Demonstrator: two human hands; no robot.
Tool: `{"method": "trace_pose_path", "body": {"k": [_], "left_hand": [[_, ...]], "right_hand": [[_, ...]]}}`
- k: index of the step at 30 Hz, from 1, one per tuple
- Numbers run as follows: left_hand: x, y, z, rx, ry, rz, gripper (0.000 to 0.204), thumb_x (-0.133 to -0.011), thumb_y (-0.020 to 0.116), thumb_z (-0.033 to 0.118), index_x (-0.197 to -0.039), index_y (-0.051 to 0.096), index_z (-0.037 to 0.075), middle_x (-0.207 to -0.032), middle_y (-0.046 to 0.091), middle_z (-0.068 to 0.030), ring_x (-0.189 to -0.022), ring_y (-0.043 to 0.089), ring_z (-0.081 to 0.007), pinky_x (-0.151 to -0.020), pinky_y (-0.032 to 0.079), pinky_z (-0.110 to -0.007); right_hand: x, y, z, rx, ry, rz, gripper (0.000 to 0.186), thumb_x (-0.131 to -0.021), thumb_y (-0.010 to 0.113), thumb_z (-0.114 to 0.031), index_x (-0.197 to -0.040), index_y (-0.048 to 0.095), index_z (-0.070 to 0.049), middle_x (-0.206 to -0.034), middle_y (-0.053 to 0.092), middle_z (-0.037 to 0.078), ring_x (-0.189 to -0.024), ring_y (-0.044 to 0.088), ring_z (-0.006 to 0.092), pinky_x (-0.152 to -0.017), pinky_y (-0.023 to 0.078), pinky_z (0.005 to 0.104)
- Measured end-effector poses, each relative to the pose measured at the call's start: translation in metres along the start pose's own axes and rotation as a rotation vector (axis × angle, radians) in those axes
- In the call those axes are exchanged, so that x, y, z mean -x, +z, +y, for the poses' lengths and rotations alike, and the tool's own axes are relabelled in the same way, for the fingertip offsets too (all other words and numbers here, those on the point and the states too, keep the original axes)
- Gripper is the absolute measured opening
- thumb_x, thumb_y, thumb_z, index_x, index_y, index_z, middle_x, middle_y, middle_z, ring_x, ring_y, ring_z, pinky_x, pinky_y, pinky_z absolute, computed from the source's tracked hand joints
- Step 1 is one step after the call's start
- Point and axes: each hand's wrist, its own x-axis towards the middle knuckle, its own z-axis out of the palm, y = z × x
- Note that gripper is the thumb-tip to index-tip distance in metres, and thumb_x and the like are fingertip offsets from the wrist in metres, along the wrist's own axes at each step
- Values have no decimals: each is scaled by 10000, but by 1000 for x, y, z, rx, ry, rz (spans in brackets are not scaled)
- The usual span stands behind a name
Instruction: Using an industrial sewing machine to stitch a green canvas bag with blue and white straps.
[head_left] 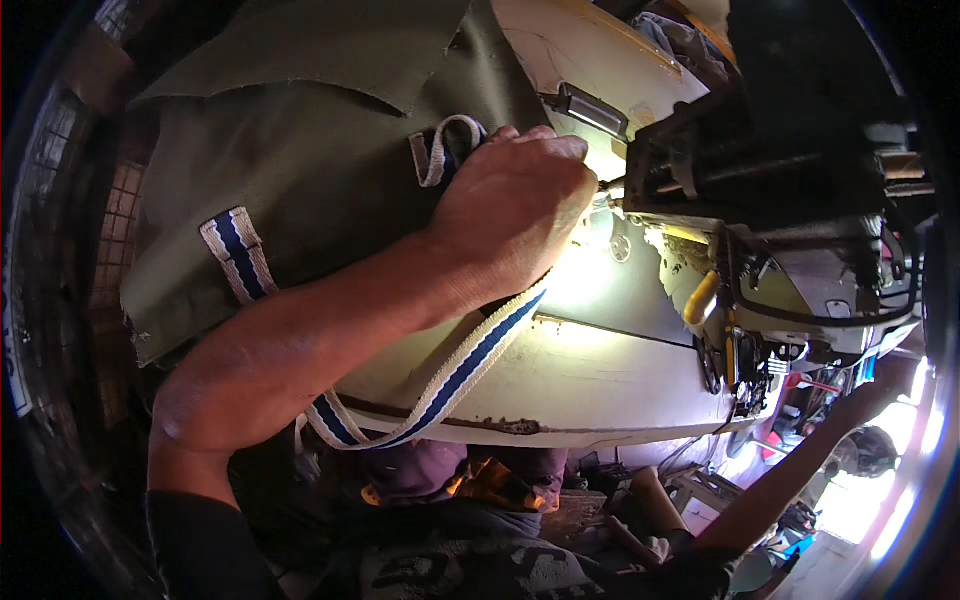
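My left hand [520, 205] is closed in a fist beside the needle area of a dark sewing machine [800, 180]. A cream webbing strap with a blue stripe [475, 360] comes out from under that fist and loops over the table's front edge. Olive-green cloth [310, 160] spreads to the left of the hand, with a short strap end [235, 245] and a small strap loop [440, 150] on it. The fingertips and what they press on are hidden. My right arm reaches to the machine's far right end, where my right hand [897, 380] is blurred by glare and its fingers cannot be made out.
A bright lamp glow falls on the pale sewing table [620, 375], whose worn edge curves in front of me. Scissors [710, 362] and a yellow-handled tool [703, 298] hang by the machine. A fan [865, 455] and clutter stand at lower right.
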Motion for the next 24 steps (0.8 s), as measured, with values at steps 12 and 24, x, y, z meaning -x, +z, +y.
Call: {"method": "trace_pose_path", "body": {"k": [12, 24], "left_hand": [[-2, -3, -3, -19, 37, 56, 134, -870, 627, 128, -773, 669, 46, -824, 602, -94, -882, 617, -270, -823, 486, -415], [1, -2, -5, 14, 78, 80, 98, -816, 674, 152, -784, 663, 59, -852, 600, -84, -883, 617, -267, -808, 499, -400]], "right_hand": [[154, 83, -306, -510, -187, -877, 55, -862, 721, -58, -889, 700, -15, -833, 692, 98, -780, 672, 225, -660, 504, 333], [186, 138, -293, -779, -167, -751, 77, -892, 682, -21, -833, 638, 5, -710, 607, 39, -654, 547, 121, -581, 445, 296]]}}
